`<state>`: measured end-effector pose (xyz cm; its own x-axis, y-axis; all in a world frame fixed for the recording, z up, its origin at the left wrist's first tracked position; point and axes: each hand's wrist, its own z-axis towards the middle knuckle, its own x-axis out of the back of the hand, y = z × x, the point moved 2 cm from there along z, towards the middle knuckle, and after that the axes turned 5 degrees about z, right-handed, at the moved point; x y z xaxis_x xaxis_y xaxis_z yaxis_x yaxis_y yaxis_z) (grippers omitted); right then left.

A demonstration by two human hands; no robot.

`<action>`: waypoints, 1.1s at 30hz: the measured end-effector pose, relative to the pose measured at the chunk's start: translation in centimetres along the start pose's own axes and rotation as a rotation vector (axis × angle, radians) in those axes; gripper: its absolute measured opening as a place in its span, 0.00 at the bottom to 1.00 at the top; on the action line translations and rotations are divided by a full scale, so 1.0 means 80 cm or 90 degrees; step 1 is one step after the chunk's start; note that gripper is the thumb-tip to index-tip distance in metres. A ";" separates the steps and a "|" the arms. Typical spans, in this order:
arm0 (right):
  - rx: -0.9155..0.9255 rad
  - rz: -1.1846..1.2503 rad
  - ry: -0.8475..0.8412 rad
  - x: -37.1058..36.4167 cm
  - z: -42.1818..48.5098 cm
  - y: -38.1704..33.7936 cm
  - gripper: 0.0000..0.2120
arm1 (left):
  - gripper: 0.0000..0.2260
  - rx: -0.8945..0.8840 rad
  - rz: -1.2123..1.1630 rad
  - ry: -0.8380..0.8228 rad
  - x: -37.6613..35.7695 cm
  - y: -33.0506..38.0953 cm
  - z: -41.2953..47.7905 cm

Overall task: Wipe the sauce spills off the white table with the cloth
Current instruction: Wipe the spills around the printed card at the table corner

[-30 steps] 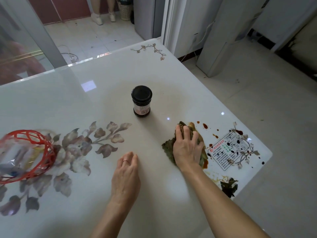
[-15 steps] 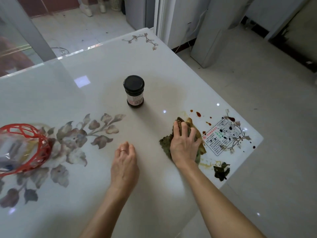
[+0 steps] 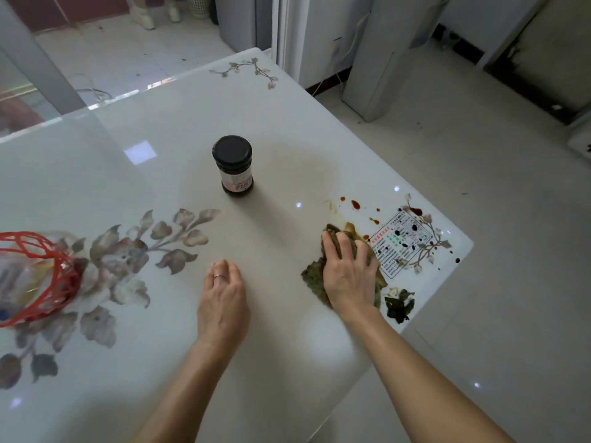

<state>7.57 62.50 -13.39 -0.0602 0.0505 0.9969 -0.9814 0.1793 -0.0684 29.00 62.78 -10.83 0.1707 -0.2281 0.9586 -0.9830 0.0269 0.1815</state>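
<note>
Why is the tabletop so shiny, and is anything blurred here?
Head view: the glossy white table mirrors lights as a pale square patch and bright dots; the red wire basket at the left edge is smeared by blur; the black-lidded sauce jar and the right hand on the green cloth look sharp.

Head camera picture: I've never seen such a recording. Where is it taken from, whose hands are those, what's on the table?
No machine here: a person wears a camera on the head, looking down at their own hands. The right hand presses a stained cloth on the white table, beside red-brown sauce spills near the corner. The left hand rests on the table, holding nothing. A dark jar with a black lid stands upright, and a red basket sits at the left.
</note>
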 end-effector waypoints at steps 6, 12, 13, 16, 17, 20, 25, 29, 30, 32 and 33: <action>0.000 0.005 -0.001 -0.002 -0.038 -0.006 0.35 | 0.28 -0.003 -0.010 0.001 0.001 0.000 -0.003; -0.017 -0.002 0.029 0.002 -0.034 0.020 0.33 | 0.28 -0.005 -0.015 -0.013 0.003 -0.003 -0.002; -0.033 0.008 0.028 0.002 -0.040 0.015 0.35 | 0.27 -0.005 -0.016 -0.015 0.004 -0.002 -0.002; 0.038 -0.001 0.008 -0.005 -0.078 0.012 0.36 | 0.27 0.006 -0.022 -0.013 0.004 0.003 -0.001; 0.082 -0.009 -0.002 -0.006 -0.085 0.020 0.36 | 0.26 0.007 -0.027 -0.014 0.003 0.006 -0.001; 0.125 -0.008 0.001 0.001 -0.071 0.052 0.33 | 0.27 0.002 -0.048 -0.018 0.000 0.017 -0.010; 0.059 0.034 0.023 -0.004 -0.081 0.044 0.34 | 0.29 -0.011 -0.085 -0.008 -0.007 0.056 -0.031; 0.262 0.015 -0.032 -0.004 -0.082 0.095 0.31 | 0.29 0.000 -0.094 -0.011 -0.007 0.095 -0.038; 0.253 0.013 -0.034 -0.003 -0.072 0.107 0.28 | 0.30 0.002 -0.094 -0.007 -0.008 0.101 -0.037; 0.168 0.037 -0.034 0.003 -0.059 0.111 0.26 | 0.30 0.003 -0.081 0.006 -0.012 0.113 -0.036; 0.141 0.050 -0.025 0.003 -0.063 0.105 0.27 | 0.30 0.004 -0.074 0.011 -0.013 0.117 -0.037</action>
<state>0.24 68.98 -13.91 -0.1404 0.0173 0.9900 -0.9893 -0.0431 -0.1395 19.80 66.15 -9.46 0.2844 -0.2125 0.9349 -0.9570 -0.0052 0.2899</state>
